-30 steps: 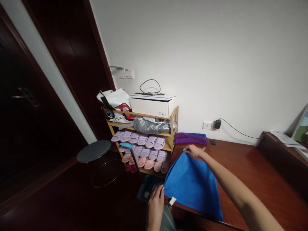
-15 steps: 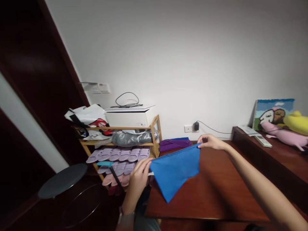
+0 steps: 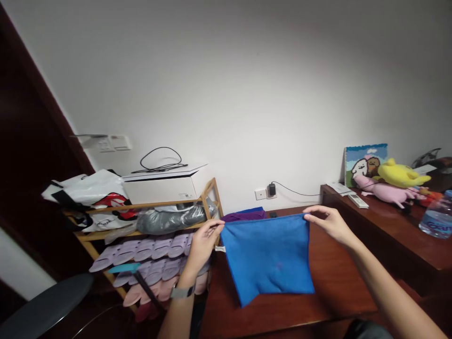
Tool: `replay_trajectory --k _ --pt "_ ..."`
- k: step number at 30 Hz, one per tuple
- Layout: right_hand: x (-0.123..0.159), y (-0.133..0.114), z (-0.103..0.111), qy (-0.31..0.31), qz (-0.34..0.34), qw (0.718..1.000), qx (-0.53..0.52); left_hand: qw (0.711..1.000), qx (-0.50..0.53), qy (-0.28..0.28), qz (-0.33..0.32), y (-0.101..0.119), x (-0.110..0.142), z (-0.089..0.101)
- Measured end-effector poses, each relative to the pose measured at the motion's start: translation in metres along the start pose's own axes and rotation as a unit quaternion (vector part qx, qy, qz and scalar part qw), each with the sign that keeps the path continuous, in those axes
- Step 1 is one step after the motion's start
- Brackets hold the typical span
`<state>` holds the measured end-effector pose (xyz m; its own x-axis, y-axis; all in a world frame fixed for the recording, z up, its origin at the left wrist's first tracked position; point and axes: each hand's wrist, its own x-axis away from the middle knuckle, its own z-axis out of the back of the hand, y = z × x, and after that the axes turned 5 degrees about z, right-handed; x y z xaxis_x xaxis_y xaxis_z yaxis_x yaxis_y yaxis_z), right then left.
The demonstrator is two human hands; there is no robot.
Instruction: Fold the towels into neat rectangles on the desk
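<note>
A blue cloth (image 3: 270, 256) hangs spread between my two hands, over the brown wooden table (image 3: 339, 287). My left hand (image 3: 206, 238) pinches its upper left corner, and a small white tag sticks out at that side. At the upper right corner, my right hand (image 3: 325, 220) grips the cloth between thumb and fingers. The top edge is stretched nearly straight, while the lower edge hangs loose and uneven. Behind it, a folded purple cloth (image 3: 243, 216) lies at the table's far end, with some blue fabric beside it.
Left of the table stands a wooden shoe rack (image 3: 208, 197) with several slippers (image 3: 151, 247) and a white box (image 3: 162, 186) on top. A dark round stool (image 3: 45, 306) is at lower left. Plush toys (image 3: 402, 174), a remote (image 3: 358, 201) and a water bottle (image 3: 438, 219) sit on the right-hand cabinet.
The blue cloth is spread wider and hangs more squarely, its top edge now nearly level. My hands are further apart. The view has turned to the right, bringing the water bottle into sight.
</note>
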<state>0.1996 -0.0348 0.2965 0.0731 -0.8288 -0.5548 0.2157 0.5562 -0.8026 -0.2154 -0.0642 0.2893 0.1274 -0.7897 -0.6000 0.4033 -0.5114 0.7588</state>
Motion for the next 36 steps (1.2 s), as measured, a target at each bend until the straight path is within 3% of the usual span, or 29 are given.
replay_trajectory --k 4,13,22,29,36 --pt "0.013 0.006 0.008 0.063 -0.008 0.998 0.0 1.0 0.021 -0.004 0.001 0.0 -0.003 -0.015" --pt "0.041 -0.007 0.029 0.093 -0.03 0.995 0.028 0.998 -0.013 -0.03 -0.057 0.009 -0.009 -0.014" --pt "0.033 0.003 0.035 0.121 -0.069 0.99 0.023 0.998 0.003 -0.059 -0.015 0.012 -0.024 -0.035" --pt "0.032 -0.007 0.035 0.123 -0.09 0.988 0.003 0.998 0.006 -0.055 -0.008 0.007 -0.03 -0.039" --pt "0.049 -0.017 0.047 0.142 -0.06 0.988 0.03 0.999 0.012 -0.036 -0.03 0.037 -0.009 -0.028"
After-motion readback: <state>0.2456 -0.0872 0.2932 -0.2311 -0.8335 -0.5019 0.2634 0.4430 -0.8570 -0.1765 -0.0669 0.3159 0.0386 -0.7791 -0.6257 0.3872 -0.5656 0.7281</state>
